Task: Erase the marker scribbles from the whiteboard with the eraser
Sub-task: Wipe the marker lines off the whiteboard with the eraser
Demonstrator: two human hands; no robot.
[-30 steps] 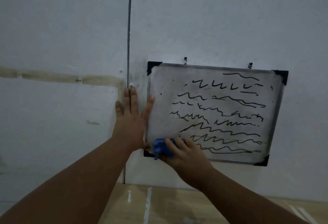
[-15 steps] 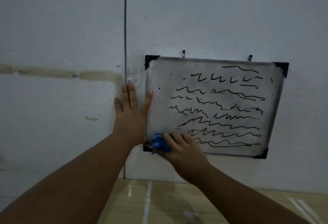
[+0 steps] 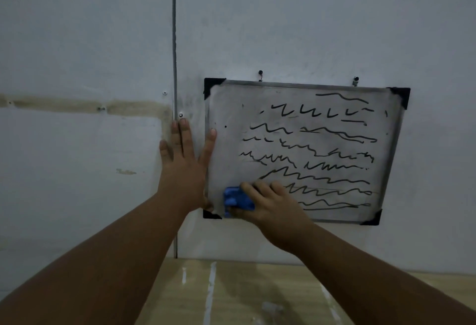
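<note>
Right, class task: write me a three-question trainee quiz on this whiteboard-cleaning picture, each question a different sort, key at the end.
1. True or false: the left hand holds the blue eraser.
2. Which corner of the whiteboard is the eraser nearest? A top right, B bottom left, C bottom right.
3. Fill in: the black marker scribbles are mostly still ____.

Key: 1 false, the right hand holds it; 2 B; 3 unerased.

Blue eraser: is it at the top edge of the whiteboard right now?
No, the blue plastic eraser, held in the right hand, sits at the lower left corner of the metal-framed whiteboard, below the black marker scribbles.
</note>
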